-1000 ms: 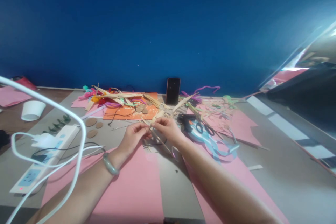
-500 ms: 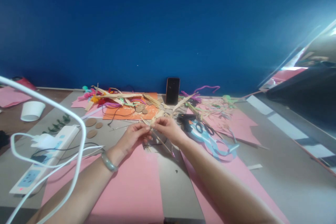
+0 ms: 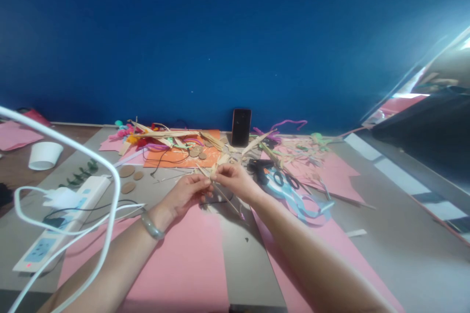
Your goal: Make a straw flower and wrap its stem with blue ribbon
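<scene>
Near the middle of the table, my left hand [image 3: 189, 191] pinches a pale dried-husk piece [image 3: 214, 170] between thumb and fingers. My right hand [image 3: 235, 179] closes on the same piece from the other side, its fingertips close to those of the left. A thin stick [image 3: 228, 199] slants down to the right from under the fingers. The exact grip points are partly hidden by the fingers. Pink paper [image 3: 179, 264] lies below the left forearm, and another pink sheet [image 3: 279, 249] is under the right one.
A dark phone [image 3: 241, 128] stands against the blue wall. Scissors [image 3: 286, 180] and blue ribbon [image 3: 306, 208] lie right of my hands. Left are cardboard discs [image 3: 128, 171], a power strip [image 3: 44, 248], white cables and a white cup [image 3: 45, 155]. Orange paper [image 3: 176, 158] lies behind.
My left hand has shifted very slightly at the fingertips. Both hands otherwise keep their place and hold on the husk piece.
</scene>
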`<state>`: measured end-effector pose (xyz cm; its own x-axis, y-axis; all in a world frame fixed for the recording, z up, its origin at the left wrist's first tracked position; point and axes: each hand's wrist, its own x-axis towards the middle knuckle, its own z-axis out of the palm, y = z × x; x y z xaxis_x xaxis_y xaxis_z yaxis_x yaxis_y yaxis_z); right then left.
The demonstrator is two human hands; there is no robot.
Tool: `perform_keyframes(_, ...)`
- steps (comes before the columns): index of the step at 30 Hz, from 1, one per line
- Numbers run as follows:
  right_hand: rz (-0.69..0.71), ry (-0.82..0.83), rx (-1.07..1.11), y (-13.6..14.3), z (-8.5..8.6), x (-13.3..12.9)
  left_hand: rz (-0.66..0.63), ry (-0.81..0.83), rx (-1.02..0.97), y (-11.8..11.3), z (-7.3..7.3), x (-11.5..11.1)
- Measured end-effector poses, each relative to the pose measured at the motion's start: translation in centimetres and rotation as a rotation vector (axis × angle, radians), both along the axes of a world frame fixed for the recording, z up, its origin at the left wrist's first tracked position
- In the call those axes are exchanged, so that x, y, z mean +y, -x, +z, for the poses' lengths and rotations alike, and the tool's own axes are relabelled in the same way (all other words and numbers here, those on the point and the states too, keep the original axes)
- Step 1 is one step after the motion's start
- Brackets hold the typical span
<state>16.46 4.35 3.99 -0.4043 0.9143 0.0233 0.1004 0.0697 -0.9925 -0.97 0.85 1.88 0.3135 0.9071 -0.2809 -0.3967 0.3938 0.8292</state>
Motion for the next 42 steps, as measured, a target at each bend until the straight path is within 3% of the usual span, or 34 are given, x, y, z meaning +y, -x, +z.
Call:
perform_keyframes(12,-0.006,-0.005,-0.001,0.0,0.3,-0.2,-0.021,-0.041,0.003,0.1,-1.1,0.2)
perform_keyframes(21,-0.019,-0.003,-0.021,0.2,0.6,-0.4,0.006,-0.096,0.004,-0.2,-0.8,-0.1)
perform_keyframes(30,-0.048,-0.028,-0.075,0.2,0.4,-0.2,0.01,-0.017,0.017,0.1,-0.9,0.3)
perform_keyframes(42,-0.089,0.004,-0.036,0.3,0.3,-0.3,0.13,-0.106,0.031,-0.4,-1.3,0.1)
